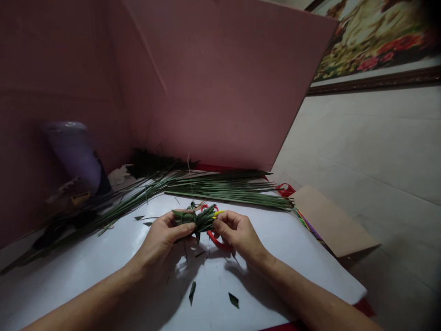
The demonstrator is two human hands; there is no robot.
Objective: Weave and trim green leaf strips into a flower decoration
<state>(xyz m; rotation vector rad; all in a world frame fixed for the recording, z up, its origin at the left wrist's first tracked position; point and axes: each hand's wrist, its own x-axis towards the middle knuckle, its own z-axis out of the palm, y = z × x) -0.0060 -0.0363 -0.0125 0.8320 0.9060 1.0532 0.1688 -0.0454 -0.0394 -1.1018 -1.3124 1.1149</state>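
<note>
Pink board [223, 82]: I see it standing upright behind the work, folded into a corner at the left, and it fills most of the background.
Tabletop [296, 257]: white, and it carries everything below; its near right corner is in view.
Floor [379, 151]: pale tiles to the right of the tabletop.
Framed picture [375, 41]: upper right, with red flowers in it; it is blurred at the edge.
Cardboard sheet [330, 220]: brown and flat, lying off the right edge of the tabletop.
Long leaf strips [227, 186]: a green sheaf lying across the far side of the tabletop, just in front of the pink board. Its left end fans down toward the left edge.
Purple container [74, 151]: far left, blurred, and I cannot tell what it is.
Left hand [165, 236]: fingers [182, 230] are closed on the left end of the leaf bundle, thumb on top.
Right hand [239, 232]: fingers are pinched on the right end of the same bundle.
Leaf bundle [198, 218]: short folded green strips held between both hands, lifted just above the middle of the tabletop. A yellow strip [219, 213] pokes out at the right hand's fingertips.
Red loop [215, 240]: lies on the tabletop under the bundle, partly hidden by the right hand. I cannot tell what it belongs to.
Leaf scraps [233, 299]: small green offcuts scattered on the tabletop, near the forearms and left of the left hand.
</note>
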